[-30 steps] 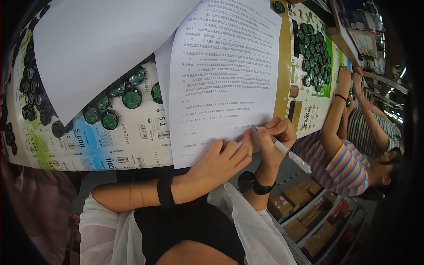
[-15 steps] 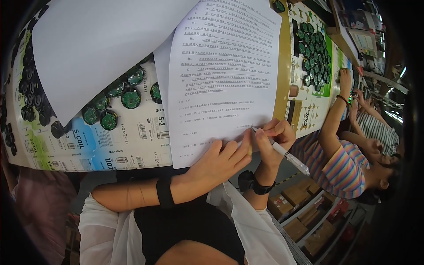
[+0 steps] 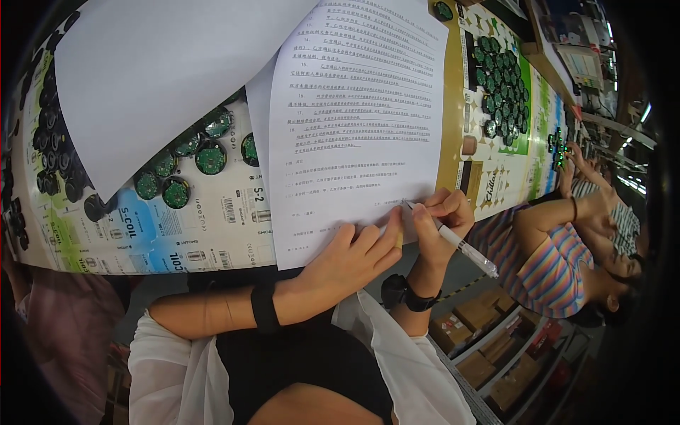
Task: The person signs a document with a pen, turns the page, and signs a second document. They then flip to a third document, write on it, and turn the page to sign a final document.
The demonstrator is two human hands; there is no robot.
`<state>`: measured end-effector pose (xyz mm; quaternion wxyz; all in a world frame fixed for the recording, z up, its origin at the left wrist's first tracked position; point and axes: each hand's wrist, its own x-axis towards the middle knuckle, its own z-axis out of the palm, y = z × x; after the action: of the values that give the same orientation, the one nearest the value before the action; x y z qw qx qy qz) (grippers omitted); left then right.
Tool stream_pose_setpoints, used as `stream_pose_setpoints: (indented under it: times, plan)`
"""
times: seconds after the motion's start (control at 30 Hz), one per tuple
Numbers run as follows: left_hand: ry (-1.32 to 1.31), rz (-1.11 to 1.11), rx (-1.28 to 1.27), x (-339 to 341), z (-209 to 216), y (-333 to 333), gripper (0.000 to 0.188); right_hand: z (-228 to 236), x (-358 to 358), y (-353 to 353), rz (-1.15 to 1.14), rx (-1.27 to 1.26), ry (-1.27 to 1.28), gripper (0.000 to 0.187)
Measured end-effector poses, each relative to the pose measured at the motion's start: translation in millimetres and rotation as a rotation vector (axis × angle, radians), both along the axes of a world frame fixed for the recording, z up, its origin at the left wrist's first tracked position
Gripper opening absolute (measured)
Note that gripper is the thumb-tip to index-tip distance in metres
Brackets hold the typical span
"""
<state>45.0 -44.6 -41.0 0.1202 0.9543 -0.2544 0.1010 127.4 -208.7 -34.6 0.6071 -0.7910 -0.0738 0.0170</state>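
A white printed sheet lies under both my hands, its lower part in front of me. My right hand is closed round a white pen. The pen's tip touches the sheet near a line at the lower right, and its clear end sticks out below the hand. My left hand rests on the bottom of the sheet with fingers apart, holding nothing, its fingertips close to the pen tip. Another page, blank on the side I see, is folded over to the upper left.
Round green circuit boards in black rims lie left of the sheet, partly under the turned page. Black round parts heap at the far left. More boards cluster at the right. A person in a striped shirt sits beyond them, near cardboard boxes.
My hands and the pen stay almost in place, with only a slight shift at the pen. The person on the right has drawn an arm back from the table.
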Motion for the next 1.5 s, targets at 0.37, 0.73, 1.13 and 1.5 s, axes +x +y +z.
stream_pose_setpoints:
  times: [0.37, 0.73, 1.13, 1.5]
  plan:
    - [0.004, -0.016, 0.008, 0.4, 0.8, 2.7, 0.026, 1.7, -0.6, 1.6, 0.009, -0.013, 0.024, 0.032]
    - [-0.006, -0.016, 0.009, 0.4, -0.3, 2.3, 0.025, 1.5, -1.3, 2.9, -0.035, -0.007, 0.014, 0.032]
    - [-0.012, -0.015, 0.013, 1.1, -0.6, 1.1, 0.023, 2.7, -0.2, 2.7, -0.026, -0.015, 0.024, 0.031]
    - [-0.005, -0.005, 0.001, 1.3, -0.6, -0.1, 0.023, 2.7, 1.5, 1.8, -0.03, -0.022, 0.018, 0.033]
